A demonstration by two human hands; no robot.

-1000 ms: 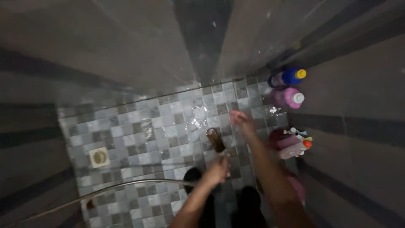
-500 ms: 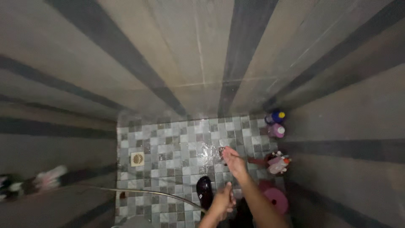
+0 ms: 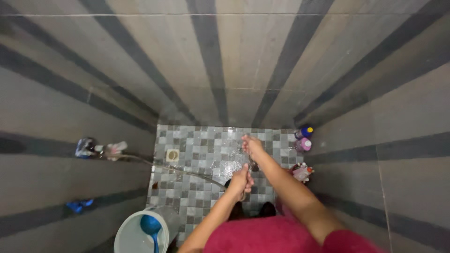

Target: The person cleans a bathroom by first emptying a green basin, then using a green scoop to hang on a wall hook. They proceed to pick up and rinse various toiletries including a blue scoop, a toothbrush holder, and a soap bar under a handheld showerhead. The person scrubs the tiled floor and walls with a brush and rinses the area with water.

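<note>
While the left hand [image 3: 242,180] stayed curled around the thin metal spray hose [image 3: 187,171], the right hand [image 3: 252,145] reached out past it, fingers loosely open, holding nothing. Two bottles, one blue [image 3: 304,132], one pink [image 3: 303,144], stood to the right of that hand. One pale bucket [image 3: 126,233] with one blue scoop [image 3: 151,227] had come into view behind the left hand.

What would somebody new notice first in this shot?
Probably the two bare arms at centre: the left hand grips a hose that runs from the left wall, while the right hand is held out over the wet mosaic floor. A pale bucket holding a blue scoop sits bottom left.
</note>
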